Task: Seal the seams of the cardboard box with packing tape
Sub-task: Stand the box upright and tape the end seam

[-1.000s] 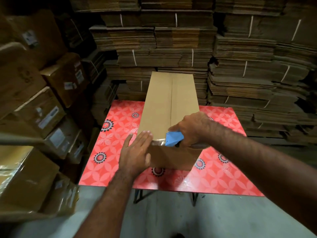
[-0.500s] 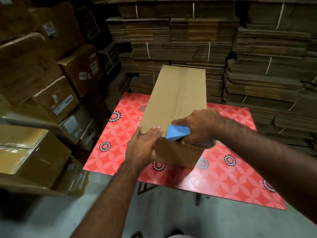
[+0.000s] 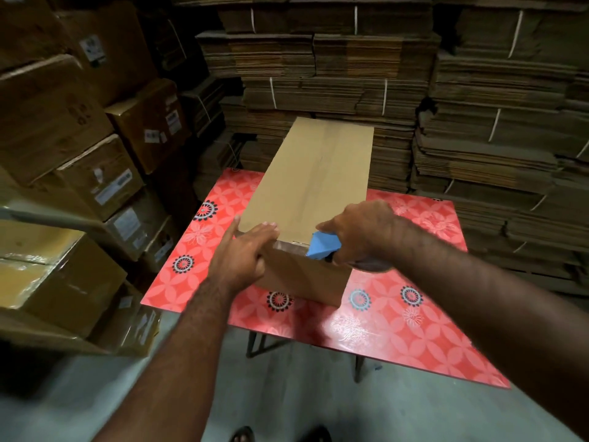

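A long brown cardboard box [image 3: 312,173] lies on a red patterned table [image 3: 398,317], its top flaps closed along a centre seam. My right hand [image 3: 360,231] grips a blue tape dispenser [image 3: 322,246] at the box's near top edge, right of the seam. A strip of clear tape [image 3: 291,245] runs along that near edge from the dispenser toward my left hand [image 3: 245,256]. My left hand lies flat over the near left corner, fingers pressing on the top and on the tape end.
Taped, labelled cartons [image 3: 95,173] are stacked on the left, close to the table. Bundles of flattened cardboard [image 3: 478,122] fill the wall behind and to the right. Grey floor [image 3: 287,393] lies below the table's near edge, with my feet at the bottom.
My left hand slid from the middle of the near edge to the left corner. My right hand and the dispenser shifted right along that edge. My view swung left and tilted.
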`<state>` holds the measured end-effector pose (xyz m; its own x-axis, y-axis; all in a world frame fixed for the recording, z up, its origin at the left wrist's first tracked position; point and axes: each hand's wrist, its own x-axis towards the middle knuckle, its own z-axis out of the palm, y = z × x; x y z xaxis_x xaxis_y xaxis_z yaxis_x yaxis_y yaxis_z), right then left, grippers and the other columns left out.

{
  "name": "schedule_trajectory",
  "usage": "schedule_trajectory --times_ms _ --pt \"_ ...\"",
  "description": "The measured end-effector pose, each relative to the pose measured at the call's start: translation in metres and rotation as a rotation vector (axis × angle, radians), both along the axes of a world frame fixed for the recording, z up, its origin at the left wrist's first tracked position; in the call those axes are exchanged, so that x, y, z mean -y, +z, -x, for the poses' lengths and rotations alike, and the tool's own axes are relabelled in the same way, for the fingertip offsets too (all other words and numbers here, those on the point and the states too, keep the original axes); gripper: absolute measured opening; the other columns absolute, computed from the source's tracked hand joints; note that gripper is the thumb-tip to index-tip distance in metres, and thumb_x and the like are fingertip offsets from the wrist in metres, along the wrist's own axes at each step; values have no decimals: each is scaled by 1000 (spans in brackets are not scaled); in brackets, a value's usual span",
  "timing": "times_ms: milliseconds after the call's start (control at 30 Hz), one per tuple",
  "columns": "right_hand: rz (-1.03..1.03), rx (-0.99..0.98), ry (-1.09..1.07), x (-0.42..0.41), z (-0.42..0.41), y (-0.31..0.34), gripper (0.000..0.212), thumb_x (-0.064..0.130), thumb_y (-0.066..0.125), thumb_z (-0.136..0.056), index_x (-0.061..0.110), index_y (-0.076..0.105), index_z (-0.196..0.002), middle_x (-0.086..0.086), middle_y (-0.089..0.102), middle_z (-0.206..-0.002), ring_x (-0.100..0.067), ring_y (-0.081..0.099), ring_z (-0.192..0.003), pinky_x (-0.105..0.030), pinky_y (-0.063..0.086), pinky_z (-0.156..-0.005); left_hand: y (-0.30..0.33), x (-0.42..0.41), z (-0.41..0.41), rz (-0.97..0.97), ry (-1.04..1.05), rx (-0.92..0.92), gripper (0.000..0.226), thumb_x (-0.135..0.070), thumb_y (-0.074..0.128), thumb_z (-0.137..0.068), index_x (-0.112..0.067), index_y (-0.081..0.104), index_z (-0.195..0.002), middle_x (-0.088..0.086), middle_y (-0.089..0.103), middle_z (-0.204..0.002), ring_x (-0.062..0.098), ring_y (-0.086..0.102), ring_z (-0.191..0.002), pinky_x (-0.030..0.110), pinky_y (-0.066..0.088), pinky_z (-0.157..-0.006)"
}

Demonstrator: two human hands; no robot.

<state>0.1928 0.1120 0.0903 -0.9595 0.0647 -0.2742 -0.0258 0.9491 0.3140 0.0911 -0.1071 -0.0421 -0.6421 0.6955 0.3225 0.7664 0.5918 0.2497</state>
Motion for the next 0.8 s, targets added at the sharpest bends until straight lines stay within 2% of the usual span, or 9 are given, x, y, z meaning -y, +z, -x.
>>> schedule_trajectory --times_ms 100,167,267,333,400,500,567,667,800 --pt "5 46 -30 7 12 2 66 60 62 -77 45 49 -140 1 63 -122 -27 63 -109 -36 44 -72 16 -11 0 69 9 35 73 -18 49 -61 -11 61 -133 5 59 -143 18 51 -135 45 14 -123" --pt "14 83 -47 6 12 2 66 59 63 -77 43 50 -139 1 63 -122 -26 63 -109 -36 44 -73 22 -26 -15 70 -33 70 79 -12 53 -62 -7 53 -140 10 51 -149 22 43 -142 40 14 -122" --pt "-7 78 -30 5 9 2 64 59 61 -79 42 49 -139 2 62 -120 -25 62 -107 -36 44 -73 16 -42 -32 103 -100 110 85 -1 55 -67 -10 41 -150 6 37 -159 19 30 -149 33 9 -123" --pt "-10 64 -5 5 7 1 62 59 60 -81 42 49 -139 2 63 -119 -24 62 -106 -35 44 -71 13 -42 -33 120 -74 107 88 1 53 -69 -15 35 -154 0 31 -163 13 25 -150 33 7 -124" --pt "18 24 16 0 3 1 66 61 59 -80 45 45 -142 1 63 -119 -25 62 -106 -35 44 -70 11 -39 -31 155 -62 83 89 3 52 -70 -19 33 -155 -6 28 -163 7 23 -150 36 6 -125" --pt "97 -22 3 -19 -11 3 77 69 59 -79 56 29 -148 -1 62 -122 -26 62 -109 -33 42 -70 11 -36 -31 166 -47 74 91 3 53 -69 -25 37 -153 -12 31 -161 1 26 -147 40 7 -125" --pt "124 -6 -35 -39 -24 4 81 73 59 -77 61 23 -148 -2 62 -115 -24 60 -103 -33 44 -71 13 -37 -32 170 -40 77 91 3 53 -68 -26 38 -153 -13 33 -160 0 28 -146 41 6 -125" --pt "130 13 -76 -67 -42 -1 82 76 57 -77 61 18 -148 4 50 -96 -18 50 -88 -32 49 -73 15 -37 -35 195 -31 69 91 3 52 -70 -26 34 -154 -15 30 -160 -1 26 -146 40 1 -124" --pt "108 29 -110 -71 -49 -14 82 75 58 -77 62 17 -148 3 53 -96 -18 47 -85 -32 45 -69 17 -39 -36 205 -16 58 90 1 53 -71 -26 32 -155 -13 31 -161 -1 26 -147 40 0 -125"
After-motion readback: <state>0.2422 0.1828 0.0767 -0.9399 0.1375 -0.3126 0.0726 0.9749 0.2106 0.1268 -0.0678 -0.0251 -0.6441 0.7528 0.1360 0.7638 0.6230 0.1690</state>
